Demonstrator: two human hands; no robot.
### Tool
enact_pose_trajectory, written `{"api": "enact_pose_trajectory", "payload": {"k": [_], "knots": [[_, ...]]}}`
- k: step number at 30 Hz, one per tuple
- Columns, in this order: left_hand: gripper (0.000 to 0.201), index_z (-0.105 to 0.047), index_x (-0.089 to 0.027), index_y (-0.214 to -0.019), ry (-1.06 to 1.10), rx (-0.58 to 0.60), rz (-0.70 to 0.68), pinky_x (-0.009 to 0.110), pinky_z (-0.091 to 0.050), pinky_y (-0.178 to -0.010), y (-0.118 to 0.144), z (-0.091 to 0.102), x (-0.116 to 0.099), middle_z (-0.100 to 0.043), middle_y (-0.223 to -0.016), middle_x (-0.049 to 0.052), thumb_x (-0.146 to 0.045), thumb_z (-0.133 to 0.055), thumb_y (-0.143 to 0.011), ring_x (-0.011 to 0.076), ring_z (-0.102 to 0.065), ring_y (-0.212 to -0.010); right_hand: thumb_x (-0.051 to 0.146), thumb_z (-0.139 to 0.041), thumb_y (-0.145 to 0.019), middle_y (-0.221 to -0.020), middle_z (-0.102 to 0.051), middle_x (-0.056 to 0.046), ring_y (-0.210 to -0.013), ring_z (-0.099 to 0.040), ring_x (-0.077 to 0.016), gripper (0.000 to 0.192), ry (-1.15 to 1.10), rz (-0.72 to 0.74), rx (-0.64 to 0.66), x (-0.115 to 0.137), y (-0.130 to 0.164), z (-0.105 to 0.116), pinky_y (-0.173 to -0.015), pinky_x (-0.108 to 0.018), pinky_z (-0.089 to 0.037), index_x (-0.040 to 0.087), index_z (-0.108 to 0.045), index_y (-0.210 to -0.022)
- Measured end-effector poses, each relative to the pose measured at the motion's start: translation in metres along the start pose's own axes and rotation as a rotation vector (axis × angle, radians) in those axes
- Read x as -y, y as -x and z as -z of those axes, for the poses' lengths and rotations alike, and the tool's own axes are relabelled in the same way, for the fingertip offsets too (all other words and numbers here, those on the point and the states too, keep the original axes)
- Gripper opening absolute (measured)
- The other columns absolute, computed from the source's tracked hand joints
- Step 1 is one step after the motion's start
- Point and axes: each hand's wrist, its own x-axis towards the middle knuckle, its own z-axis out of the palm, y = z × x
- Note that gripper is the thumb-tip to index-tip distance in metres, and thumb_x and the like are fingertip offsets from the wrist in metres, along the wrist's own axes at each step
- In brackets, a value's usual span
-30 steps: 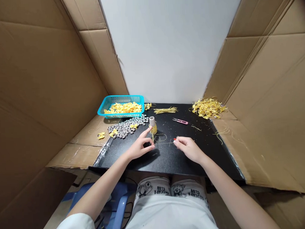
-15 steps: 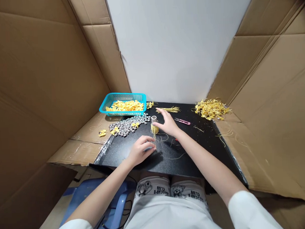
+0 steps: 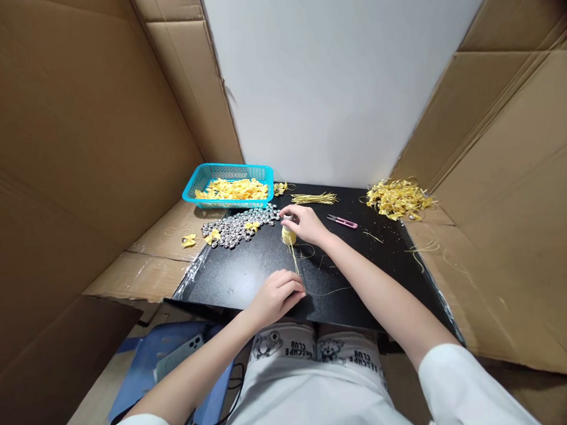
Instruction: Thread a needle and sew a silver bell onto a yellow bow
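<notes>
A spool of yellow cord (image 3: 289, 238) stands on the black table (image 3: 248, 276). Curled around the top of its pale tube are the thumb and fingers of my right hand (image 3: 308, 224). Strands of yellow cord (image 3: 294, 259) run from the spool toward me, down to my left hand (image 3: 278, 297), whose fingertips pinch their end. A thin loose thread (image 3: 330, 292) trails rightward from near that pinch. Silver beads (image 3: 240, 226) lie in a spread to the left of the spool, with a few yellow bows (image 3: 212, 236) among them.
Yellow bows fill a turquoise basket (image 3: 190, 199) at the back left. Cut yellow cords (image 3: 314, 199) and pink-handled thread snips (image 3: 343, 221) lie behind the spool and to its right. A heap of yellow bows with cords (image 3: 397, 199) sits far right. Cardboard walls (image 3: 518, 161) flank the table.
My right hand has closed around the top of the spool's tube. My left hand has moved nearer to me and slightly right, with the cord stretched longer between it and the spool.
</notes>
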Motion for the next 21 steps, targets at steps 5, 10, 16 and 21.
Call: {"api": "enact_pose_trajectory", "payload": {"k": [5, 10, 16, 21], "knots": [[0.01, -0.06, -0.019, -0.086, 0.036, 0.062, 0.031, 0.03, -0.042, -0.075, 0.003, -0.001, -0.012, -0.064, -0.089, 0.006, -0.023, -0.055, -0.093, 0.0161, -0.057, -0.081, 0.012, -0.064, -0.079, -0.089, -0.071, -0.004, -0.076, -0.063, -0.0164, 0.014, 0.016, 0.001, -0.004, 0.0, 0.0, -0.001, -0.073, -0.028, -0.048, 0.017, -0.068, -0.092], [0.011, -0.063, -0.021, -0.091, 0.084, 0.207, -0.083, 0.03, -0.039, -0.072, 0.005, -0.018, -0.041, -0.066, -0.087, 0.004, -0.024, -0.052, -0.094, 0.0144, -0.058, -0.08, 0.012, -0.065, -0.078, -0.09, -0.071, -0.004, -0.076, -0.062, -0.016, 0.013, 0.035, -0.002, -0.01, 0.001, -0.001, -0.001, -0.075, -0.028, -0.046, 0.017, -0.068, -0.09], [0.022, -0.062, -0.021, -0.073, -0.034, 0.301, -0.422, 0.034, -0.036, -0.057, 0.007, -0.076, -0.096, -0.063, -0.07, 0.0, -0.033, -0.058, -0.091, 0.0148, -0.052, -0.064, 0.013, -0.064, -0.079, -0.091, -0.071, -0.004, -0.079, -0.062, -0.0173, 0.012, 0.06, -0.009, -0.015, 0.002, -0.001, 0.0, -0.077, -0.029, -0.045, 0.019, -0.068, -0.089], [0.027, -0.062, -0.027, -0.064, -0.044, 0.375, -0.614, 0.028, -0.041, -0.055, 0.022, -0.113, -0.131, -0.068, -0.08, -0.001, -0.024, -0.057, -0.09, 0.0118, -0.062, -0.071, 0.014, -0.064, -0.08, -0.091, -0.072, -0.003, -0.075, -0.061, -0.0161, 0.013, 0.068, -0.014, -0.008, 0.001, -0.001, -0.001, -0.075, -0.029, -0.045, 0.019, -0.068, -0.091]]}}
